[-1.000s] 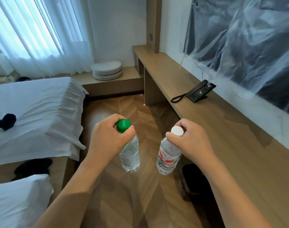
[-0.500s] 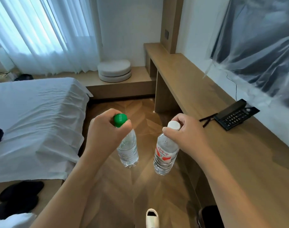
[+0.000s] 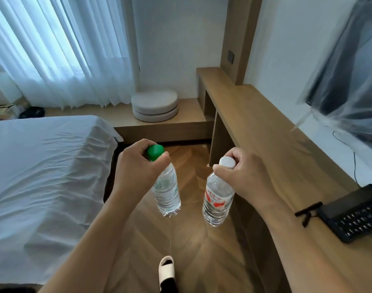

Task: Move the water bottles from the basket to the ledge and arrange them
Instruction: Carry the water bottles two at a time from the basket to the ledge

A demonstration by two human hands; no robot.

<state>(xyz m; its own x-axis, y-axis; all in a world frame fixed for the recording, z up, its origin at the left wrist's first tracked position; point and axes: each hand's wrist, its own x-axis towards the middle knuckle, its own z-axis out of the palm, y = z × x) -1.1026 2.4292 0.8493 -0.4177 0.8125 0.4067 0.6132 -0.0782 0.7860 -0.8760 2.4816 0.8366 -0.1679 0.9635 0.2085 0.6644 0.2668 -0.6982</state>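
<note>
Head view: we hang the green-capped bottle from our left hand and the white-capped bottle from our right hand, each pinched at the neck, long axes near vertical, over the floor. The wooden ledge lies rightward, nearer our right hand.
</note>
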